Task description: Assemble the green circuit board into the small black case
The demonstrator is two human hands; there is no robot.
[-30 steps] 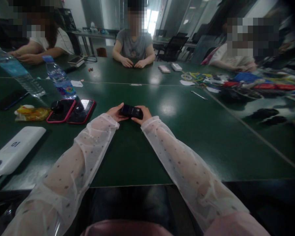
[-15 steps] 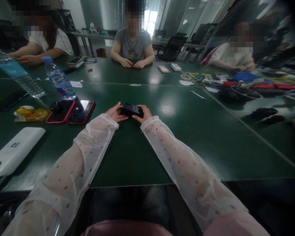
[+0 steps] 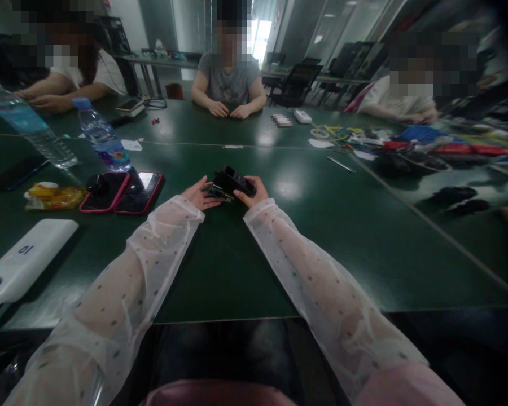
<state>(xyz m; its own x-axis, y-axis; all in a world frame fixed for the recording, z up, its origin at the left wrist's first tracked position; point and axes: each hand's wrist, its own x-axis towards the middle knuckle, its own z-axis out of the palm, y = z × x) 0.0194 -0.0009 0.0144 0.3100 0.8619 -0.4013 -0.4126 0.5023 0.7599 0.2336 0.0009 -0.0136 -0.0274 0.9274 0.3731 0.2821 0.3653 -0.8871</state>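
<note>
In the head view, my right hand [image 3: 256,193] grips a small black boxy device [image 3: 236,179], thumb in front and fingers behind. The device is tilted, its left end raised, with a dark recess on top. Beneath that end, close to the table, shows a thin flat part with a greenish, shiny edge [image 3: 222,194], perhaps a circuit board. My left hand [image 3: 201,194] lies at the left of these with its fingers spread; the fingertips reach the thin part, and I cannot tell whether they press on it. Sheer white dotted sleeves cover both forearms.
Two phones [image 3: 139,193] in red cases, a yellow packet [image 3: 59,197], a white power bank [image 3: 27,259] and two water bottles [image 3: 99,135] are on the left. A pen-like rod [image 3: 341,164] and piled cables [image 3: 432,144] lie to the right. Three people sit opposite.
My right hand has raised and tilted the black device, bringing the thin greenish-edged part under it into view. My left hand has stayed almost where it was, now off the black device.
</note>
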